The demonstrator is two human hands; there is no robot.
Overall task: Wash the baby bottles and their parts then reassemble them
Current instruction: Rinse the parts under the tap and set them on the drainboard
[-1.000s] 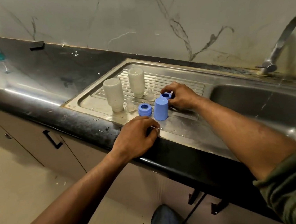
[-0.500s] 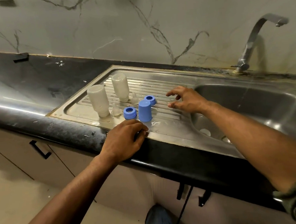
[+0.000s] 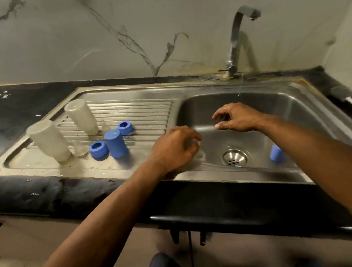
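The left hand [image 3: 175, 149] curls its fingers round a pale, blurred part at the basin's [image 3: 297, 108] front-left corner; the right hand [image 3: 237, 117] hovers loosely spread, holding nothing.

No legible text or labels.

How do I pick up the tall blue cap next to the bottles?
Grip the tall blue cap round its smooth side wall, near the top, coming down from above. It stands upright on the drainboard with its closed end up, so there is no rim to hook. A blue ring sits close on its left and another blue ring just behind, so put your fingers front and right.
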